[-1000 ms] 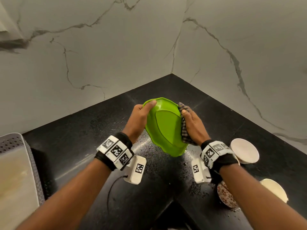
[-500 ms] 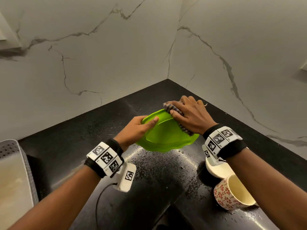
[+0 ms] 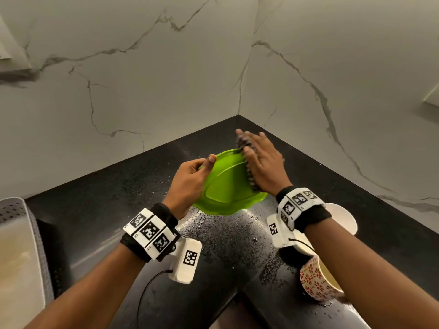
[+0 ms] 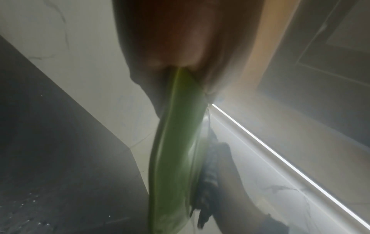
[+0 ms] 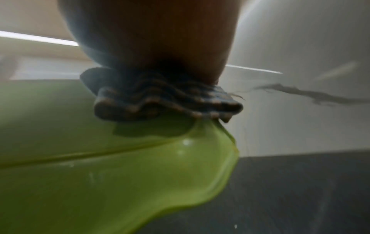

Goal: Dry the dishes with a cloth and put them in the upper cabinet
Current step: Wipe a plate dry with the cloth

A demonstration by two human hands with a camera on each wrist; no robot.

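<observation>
Left hand: the left hand (image 3: 190,179) grips the near-left rim of the green plate (image 3: 228,186), thumb lying over the top edge, fingers curled behind it.
Right hand: the right hand (image 3: 260,160) lies flat with fingers spread and straight, pressing the checked cloth (image 3: 247,167) against the plate's upper face; its fingertips are blurred.
Plate: held tilted in the air above the wet black surface (image 3: 118,186), near the corner where the two marble walls (image 3: 142,67) meet.
Head view only: shows both hands at once, and the dishes waiting on the surface by the right forearm: a white bowl (image 3: 344,217) partly behind the wrist band, and a red-patterned mug (image 3: 316,281) lying on its side nearer to me.
Left wrist view only: shows the plate (image 4: 176,158) edge-on, a thin green strip running out of the palm (image 4: 170,39), with the dark cloth (image 4: 210,174) hanging along its right face; the picture is hazy.
Right wrist view only: shows the cloth (image 5: 166,101) bunched in folds under the palm (image 5: 156,39), sitting on the plate's wavy rim (image 5: 216,158), with water drops on the green.
Other things: a grey perforated rack (image 3: 26,245) stands at the left edge of the surface, well apart from the plate.
In the way: the right forearm covers part of the bowl and mug.
</observation>
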